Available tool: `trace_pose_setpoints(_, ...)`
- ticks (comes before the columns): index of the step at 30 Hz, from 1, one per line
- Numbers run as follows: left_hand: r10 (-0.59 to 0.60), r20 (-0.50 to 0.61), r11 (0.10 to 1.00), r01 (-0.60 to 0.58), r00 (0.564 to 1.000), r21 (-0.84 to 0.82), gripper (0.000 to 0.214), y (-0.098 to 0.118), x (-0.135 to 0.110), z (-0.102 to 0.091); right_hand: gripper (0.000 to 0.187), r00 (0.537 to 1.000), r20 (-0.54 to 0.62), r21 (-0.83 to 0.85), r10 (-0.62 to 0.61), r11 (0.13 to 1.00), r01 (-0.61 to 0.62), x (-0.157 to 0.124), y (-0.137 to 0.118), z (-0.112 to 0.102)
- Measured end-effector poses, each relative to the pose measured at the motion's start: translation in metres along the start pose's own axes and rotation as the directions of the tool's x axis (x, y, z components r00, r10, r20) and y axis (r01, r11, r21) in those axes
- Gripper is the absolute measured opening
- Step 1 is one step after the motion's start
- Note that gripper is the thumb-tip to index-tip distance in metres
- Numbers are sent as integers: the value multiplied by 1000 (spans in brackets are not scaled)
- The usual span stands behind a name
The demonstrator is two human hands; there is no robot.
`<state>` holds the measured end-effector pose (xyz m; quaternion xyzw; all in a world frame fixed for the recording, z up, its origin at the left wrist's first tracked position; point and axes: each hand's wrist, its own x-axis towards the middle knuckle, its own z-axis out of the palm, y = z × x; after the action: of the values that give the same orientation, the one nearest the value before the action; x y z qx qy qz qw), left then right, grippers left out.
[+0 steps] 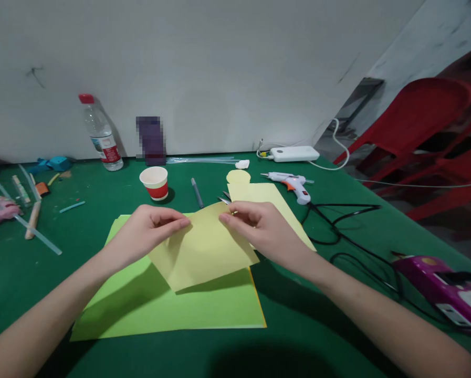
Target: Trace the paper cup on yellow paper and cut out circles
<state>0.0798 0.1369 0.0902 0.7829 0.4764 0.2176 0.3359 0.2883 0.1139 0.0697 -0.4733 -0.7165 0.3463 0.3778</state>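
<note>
Both of my hands hold one pale yellow sheet of paper (203, 249) a little above the table. My left hand (146, 228) pinches its upper left edge with fingers closed. My right hand (259, 226) pinches the upper right edge, and metal scissor tips (224, 199) stick out just beyond it. Under the sheet lies a larger lime-green sheet (168, 299) on the green table (322, 336). Another yellow sheet (274, 202) with a cut-out yellow circle (238, 176) lies behind my right hand.
A red-and-white paper cup (155, 182), a pen (197, 192), a water bottle (100, 134), a white glue gun (294, 185) and a white power strip (294, 154) stand further back. Glue sticks and scraps lie at left (30, 210). A purple glue gun (440, 289) and black cables (337, 231) lie right. Red chairs (420, 121) stand beyond.
</note>
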Motion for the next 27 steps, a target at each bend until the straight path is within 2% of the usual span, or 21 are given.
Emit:
trace_pose_setpoints(4,-15,-10,998,15,1000,53,22,-1,0,1,23,998,-56,31,42,999,-40,0,1,0)
trace_pose_setpoints(8,-51,12,998,51,999,-28,23,-4,2,-6,24,989,-120,66,88,995,-81,3,3,-10)
trace_pose_setpoints(14,-50,26,985,53,998,-163,19,-2,-3,-9,19,977,-210,31,29,999,-23,7,5,-28)
trace_pose_setpoints(16,-13,82,982,28,997,-185,15,-1,-5,-10,16,973,-231,9,-3,1000,5,8,6,-35)
trace_pose_setpoints(19,141,199,960,-85,970,-266,20,-4,-7,-13,14,982,-184,114,48,993,-27,8,8,-47)
trace_pose_setpoints(22,380,159,894,-317,911,-317,40,-7,-9,-14,14,991,-49,254,125,961,-109,9,12,-51)
trace_pose_setpoints(23,441,162,880,-389,883,-272,45,-7,-9,-13,15,991,-10,262,131,957,-124,9,12,-50)
trace_pose_setpoints(25,500,246,866,-485,831,-121,45,-6,-10,-10,17,992,66,229,110,966,-123,9,12,-43)
trace_pose_setpoints(27,500,302,853,-523,812,-5,28,-2,-12,-6,17,991,130,153,29,987,-49,7,9,-34)
